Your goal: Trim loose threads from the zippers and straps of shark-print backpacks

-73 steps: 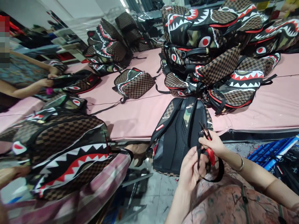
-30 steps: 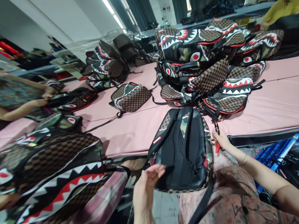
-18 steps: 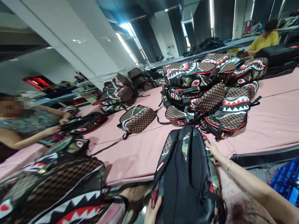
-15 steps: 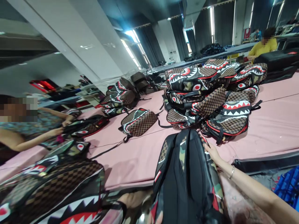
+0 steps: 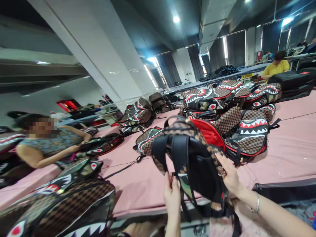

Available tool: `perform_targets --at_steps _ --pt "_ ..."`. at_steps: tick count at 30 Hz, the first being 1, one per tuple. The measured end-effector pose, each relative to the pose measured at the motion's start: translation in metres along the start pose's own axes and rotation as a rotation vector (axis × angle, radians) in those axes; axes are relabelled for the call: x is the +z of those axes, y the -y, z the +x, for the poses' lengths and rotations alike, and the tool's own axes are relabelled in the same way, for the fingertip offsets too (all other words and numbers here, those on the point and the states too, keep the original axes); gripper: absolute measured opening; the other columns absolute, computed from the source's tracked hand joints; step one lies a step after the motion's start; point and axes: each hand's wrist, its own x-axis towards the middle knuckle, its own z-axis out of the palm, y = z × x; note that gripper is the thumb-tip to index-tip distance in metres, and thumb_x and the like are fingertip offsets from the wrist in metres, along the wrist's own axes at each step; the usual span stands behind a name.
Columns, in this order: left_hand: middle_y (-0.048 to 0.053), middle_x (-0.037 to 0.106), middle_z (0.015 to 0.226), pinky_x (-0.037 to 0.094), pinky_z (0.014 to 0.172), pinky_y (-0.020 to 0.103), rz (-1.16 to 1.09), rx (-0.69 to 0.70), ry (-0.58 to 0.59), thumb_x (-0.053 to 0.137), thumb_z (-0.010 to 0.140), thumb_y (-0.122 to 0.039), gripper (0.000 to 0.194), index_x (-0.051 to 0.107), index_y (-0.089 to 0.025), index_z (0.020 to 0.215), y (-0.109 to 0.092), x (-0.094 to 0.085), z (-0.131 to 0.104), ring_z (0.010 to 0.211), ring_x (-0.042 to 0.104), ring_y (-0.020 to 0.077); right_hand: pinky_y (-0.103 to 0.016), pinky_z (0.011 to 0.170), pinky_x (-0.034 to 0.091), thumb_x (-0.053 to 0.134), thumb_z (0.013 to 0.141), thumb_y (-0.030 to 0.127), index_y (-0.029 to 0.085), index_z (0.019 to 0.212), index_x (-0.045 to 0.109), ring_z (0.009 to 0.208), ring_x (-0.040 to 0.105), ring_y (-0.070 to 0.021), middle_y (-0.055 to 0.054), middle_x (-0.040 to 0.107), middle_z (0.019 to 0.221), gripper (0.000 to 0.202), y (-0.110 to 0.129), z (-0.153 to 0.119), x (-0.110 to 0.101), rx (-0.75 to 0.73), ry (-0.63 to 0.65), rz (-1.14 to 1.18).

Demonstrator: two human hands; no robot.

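A checkered backpack point(image 5: 204, 164) is held up over the near edge of the pink table point(image 5: 138, 184), its black straps and back panel facing me and red lining showing at its upper right. My left hand point(image 5: 172, 189) pinches the lower left part of it below the straps. At its right side my right hand point(image 5: 228, 174), with a bracelet at the wrist, grips the checkered edge. Just behind it lies a pile of shark-mouth backpacks point(image 5: 251, 131).
Large checkered backpacks point(image 5: 66, 204) lie at the near left. Across the table on the left, a person point(image 5: 51, 141) handles a dark backpack point(image 5: 101, 148). A smaller stack point(image 5: 138, 115) stands further back. A person in yellow point(image 5: 276, 67) is at the back right.
The backpack has been lifted and tipped, and its red lining now shows. My left hand has come up into view from the bottom edge. The camera view has shifted upward and left.
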Motion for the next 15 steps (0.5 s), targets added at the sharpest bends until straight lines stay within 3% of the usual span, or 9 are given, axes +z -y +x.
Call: perform_targets --at_steps 2,4,7,9,11,15 --pt "0.01 0.053 0.125 0.034 0.101 0.034 -0.017 0.117 -0.123 0.054 0.079 -0.034 0.042 0.052 -0.021 0.119 -0.028 0.016 -0.022 0.118 0.047 0.0211 -0.047 0.1 0.039 0.038 0.087 0.017 0.027 0.135 0.034 0.122 0.043 -0.0215 -0.006 0.048 0.131 0.049 -0.009 -0.019 0.009 0.027 0.04 0.009" --pt "0.009 0.058 0.115 0.039 0.097 0.033 -0.02 0.293 -0.2 0.055 0.079 -0.032 0.033 0.058 -0.021 0.11 -0.049 0.025 -0.047 0.109 0.053 0.0199 -0.048 0.102 0.037 0.038 0.087 0.016 0.027 0.135 0.035 0.123 0.042 -0.0212 -0.006 0.047 0.133 0.049 -0.012 -0.029 0.012 0.066 0.066 0.043" --pt "0.007 0.061 0.096 0.048 0.082 0.032 -0.059 0.389 0.056 0.062 0.074 -0.03 0.026 0.061 -0.018 0.097 -0.067 0.037 -0.072 0.086 0.059 0.018 -0.048 0.103 0.035 0.036 0.088 0.017 0.026 0.132 0.04 0.124 0.041 -0.0209 -0.007 0.048 0.131 0.045 -0.005 -0.031 0.009 0.149 0.086 0.103" --pt "0.006 0.06 0.091 0.049 0.076 0.031 0.001 0.423 0.196 0.069 0.068 -0.029 0.032 0.06 -0.018 0.096 -0.075 0.047 -0.077 0.079 0.059 0.0173 -0.048 0.103 0.035 0.037 0.088 0.018 0.025 0.13 0.043 0.123 0.042 -0.0211 -0.007 0.05 0.13 0.043 0.002 -0.029 0.005 0.189 0.105 0.141" --pt "0.004 0.059 0.083 0.047 0.071 0.029 0.12 0.494 0.186 0.072 0.065 -0.027 0.032 0.059 -0.018 0.093 -0.08 0.057 -0.075 0.073 0.057 0.0159 -0.048 0.102 0.036 0.038 0.088 0.018 0.024 0.128 0.046 0.122 0.043 -0.0211 -0.008 0.051 0.128 0.041 0.008 -0.027 0.001 0.194 0.122 0.176" --pt "0.003 0.059 0.074 0.044 0.069 0.027 0.286 0.653 0.124 0.058 0.078 -0.023 0.006 0.06 -0.018 0.08 -0.088 0.069 -0.066 0.07 0.055 0.015 -0.046 0.1 0.039 0.039 0.086 0.018 0.023 0.12 0.051 0.116 0.048 -0.0217 -0.009 0.054 0.123 0.036 0.014 -0.027 -0.013 0.225 0.131 0.198"
